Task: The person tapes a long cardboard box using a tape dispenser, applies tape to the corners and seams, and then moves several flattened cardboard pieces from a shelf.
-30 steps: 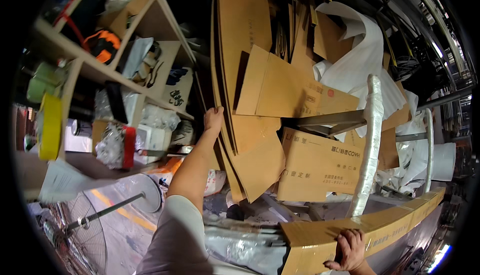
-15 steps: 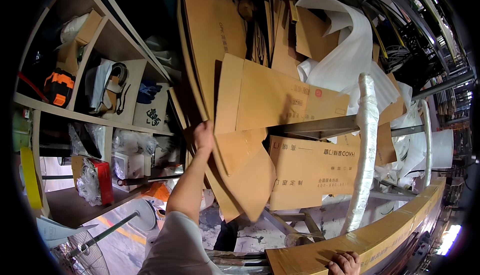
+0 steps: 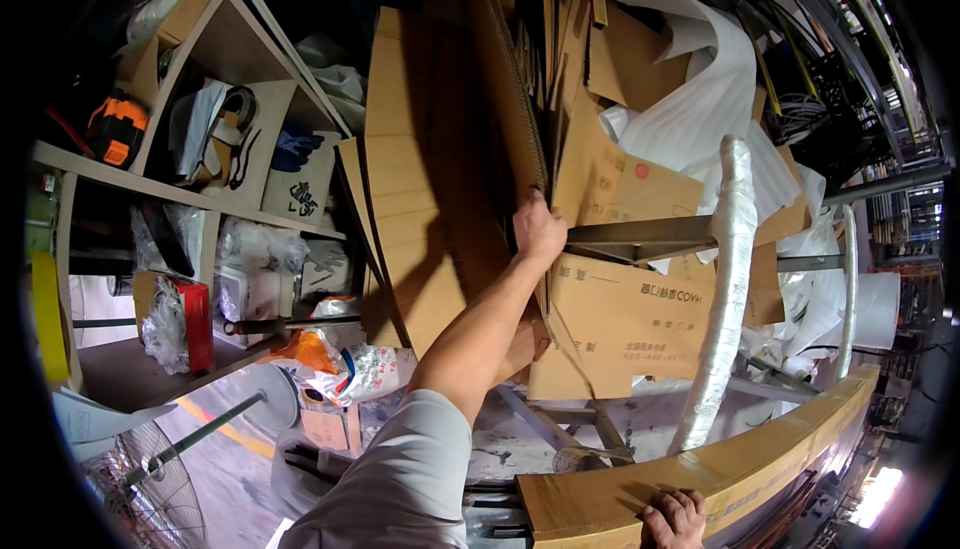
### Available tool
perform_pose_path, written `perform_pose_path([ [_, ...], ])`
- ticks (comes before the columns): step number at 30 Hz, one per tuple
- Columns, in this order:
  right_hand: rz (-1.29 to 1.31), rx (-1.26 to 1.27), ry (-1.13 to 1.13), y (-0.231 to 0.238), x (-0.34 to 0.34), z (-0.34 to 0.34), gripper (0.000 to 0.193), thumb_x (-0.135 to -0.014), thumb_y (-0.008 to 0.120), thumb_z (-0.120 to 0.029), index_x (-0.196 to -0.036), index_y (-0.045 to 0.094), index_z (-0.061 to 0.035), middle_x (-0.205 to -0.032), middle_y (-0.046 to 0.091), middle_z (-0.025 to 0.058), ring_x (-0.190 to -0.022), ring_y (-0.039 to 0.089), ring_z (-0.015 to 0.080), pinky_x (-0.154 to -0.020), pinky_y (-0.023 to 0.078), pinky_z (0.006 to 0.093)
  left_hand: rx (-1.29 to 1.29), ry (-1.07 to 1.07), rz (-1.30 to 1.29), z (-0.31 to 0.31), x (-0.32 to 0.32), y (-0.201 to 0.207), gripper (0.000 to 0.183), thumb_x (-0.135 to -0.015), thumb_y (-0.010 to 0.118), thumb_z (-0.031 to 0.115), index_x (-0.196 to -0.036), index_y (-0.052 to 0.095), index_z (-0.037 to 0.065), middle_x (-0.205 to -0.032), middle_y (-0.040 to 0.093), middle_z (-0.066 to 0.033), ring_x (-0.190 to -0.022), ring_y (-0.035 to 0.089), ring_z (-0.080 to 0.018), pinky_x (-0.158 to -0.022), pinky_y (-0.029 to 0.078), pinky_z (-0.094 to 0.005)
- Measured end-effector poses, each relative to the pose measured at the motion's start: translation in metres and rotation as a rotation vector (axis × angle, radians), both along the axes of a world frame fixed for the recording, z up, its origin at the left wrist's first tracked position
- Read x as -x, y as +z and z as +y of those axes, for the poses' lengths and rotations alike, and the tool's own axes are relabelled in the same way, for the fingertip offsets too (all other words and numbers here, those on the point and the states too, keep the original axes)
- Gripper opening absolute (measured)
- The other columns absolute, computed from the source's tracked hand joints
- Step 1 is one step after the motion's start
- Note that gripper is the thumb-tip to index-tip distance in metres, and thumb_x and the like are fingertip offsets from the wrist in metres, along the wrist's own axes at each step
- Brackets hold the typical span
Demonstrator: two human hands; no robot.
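My left hand [image 3: 540, 227] is closed around the edge of a large brown cardboard sheet [image 3: 505, 69], which stands on edge and is tilted among other sheets. To its left a wide, creased cardboard sheet [image 3: 405, 189] leans, partly in shadow. Right of the hand, printed cardboard pieces [image 3: 630, 319] lean around a metal bar [image 3: 640, 236]. At the lower edge my right hand [image 3: 675, 519] curls its fingers over the near edge of a long taped cardboard carton [image 3: 740, 464]. The thumb side of that hand is partly out of view.
A shelf unit [image 3: 190, 189] at left holds a black-and-orange tool case [image 3: 120, 129], a red box [image 3: 197, 324] and plastic-wrapped items. A post wrapped in film [image 3: 728, 279] rises at right, before white foam sheet [image 3: 725, 49]. A fan [image 3: 150, 489] stands at lower left.
My left hand has moved right with the cardboard edge, swinging that sheet over and uncovering the creased one behind. My right hand stays on the carton.
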State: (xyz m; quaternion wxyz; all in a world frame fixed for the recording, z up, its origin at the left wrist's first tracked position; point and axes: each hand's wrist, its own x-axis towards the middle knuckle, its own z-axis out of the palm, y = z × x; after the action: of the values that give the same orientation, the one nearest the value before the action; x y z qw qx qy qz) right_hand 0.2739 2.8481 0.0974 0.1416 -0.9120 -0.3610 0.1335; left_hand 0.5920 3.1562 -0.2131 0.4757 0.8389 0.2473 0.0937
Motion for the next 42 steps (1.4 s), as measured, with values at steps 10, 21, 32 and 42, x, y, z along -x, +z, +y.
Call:
perform_pose_path([
  [10,-0.004,0.020,0.029,-0.003,0.002,-0.007,0.080,-0.097,0.045,-0.069,-0.143,0.048,-0.0039,-0.120,0.060,0.0249,-0.106,0.062,0.0438,-0.091,0.046,0.0578,0.052,-0.572,-0.166,-0.112,0.089,0.042,0.046,-0.085,0.066,0.013,-0.121,0.053,-0.013,-0.091,0.064,-0.0280,-0.089,0.067,-0.0404,-0.073,0.054,-0.0487],
  [21,0.042,0.080,-0.020,-0.005,0.010,-0.017,0.079,-0.098,0.041,-0.070,-0.136,0.056,-0.0020,-0.119,0.063,0.0216,-0.108,0.062,0.0398,-0.096,0.045,0.0556,0.263,-0.079,0.410,-0.086,0.065,-0.027,0.049,-0.086,0.072,0.029,-0.118,0.057,-0.006,-0.103,0.065,-0.0264,-0.093,0.067,-0.0373,-0.082,0.054,-0.0497],
  [32,0.003,0.070,0.030,-0.005,-0.001,-0.014,0.076,-0.101,0.037,-0.065,-0.146,0.046,-0.0034,-0.119,0.063,0.0235,-0.103,0.062,0.0398,-0.093,0.045,0.0562,-0.403,0.214,0.200,0.164,0.179,-0.157,0.071,-0.078,0.076,0.030,-0.128,0.052,-0.013,-0.124,0.057,-0.0329,-0.120,0.054,-0.0474,-0.101,0.048,-0.0464],
  [42,0.044,0.087,-0.020,0.000,0.007,-0.011,0.077,-0.099,0.041,-0.066,-0.145,0.046,-0.0047,-0.122,0.062,0.0223,-0.106,0.061,0.0392,-0.093,0.045,0.0570,0.373,0.310,0.495,0.205,0.171,-0.201,0.061,-0.071,0.079,0.033,-0.111,0.066,-0.010,-0.107,0.073,-0.0232,-0.103,0.070,-0.0336,-0.090,0.055,-0.0386],
])
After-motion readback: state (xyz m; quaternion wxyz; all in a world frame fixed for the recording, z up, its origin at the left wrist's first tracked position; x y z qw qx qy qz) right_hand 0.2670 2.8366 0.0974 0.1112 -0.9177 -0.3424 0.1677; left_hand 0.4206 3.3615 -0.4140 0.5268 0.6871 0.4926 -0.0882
